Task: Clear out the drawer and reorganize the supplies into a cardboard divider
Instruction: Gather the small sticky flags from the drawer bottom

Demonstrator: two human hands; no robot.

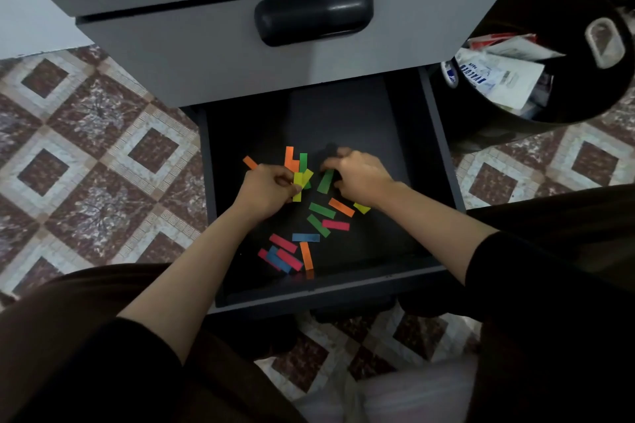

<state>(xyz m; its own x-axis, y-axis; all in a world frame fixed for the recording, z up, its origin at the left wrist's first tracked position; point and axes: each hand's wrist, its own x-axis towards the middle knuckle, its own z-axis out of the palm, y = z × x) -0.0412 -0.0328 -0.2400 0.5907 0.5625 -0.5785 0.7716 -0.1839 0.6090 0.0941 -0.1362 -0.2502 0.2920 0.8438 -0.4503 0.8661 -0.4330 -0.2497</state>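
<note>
The drawer-clearing step is in hand: inside the open drawer point(442, 154) the left hand point(266, 191) pinches a few yellow paper strips point(299, 182), while the right hand point(360, 177) curls its fingertips onto a green strip point(325, 181). Next, I judge, that flat strip needs peeling up, then the loose coloured strips point(322, 210) nearer the front. No cardboard divider shows; the black bin point(556, 0) alongside holds packets point(498, 79).

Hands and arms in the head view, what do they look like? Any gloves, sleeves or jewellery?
Both are bare: the left hand and right hand wear no gloves, and no rings, watch or bracelet show. The forearms are uncovered. A dark, plain left sleeve and a matching right sleeve end near the elbows.
</note>
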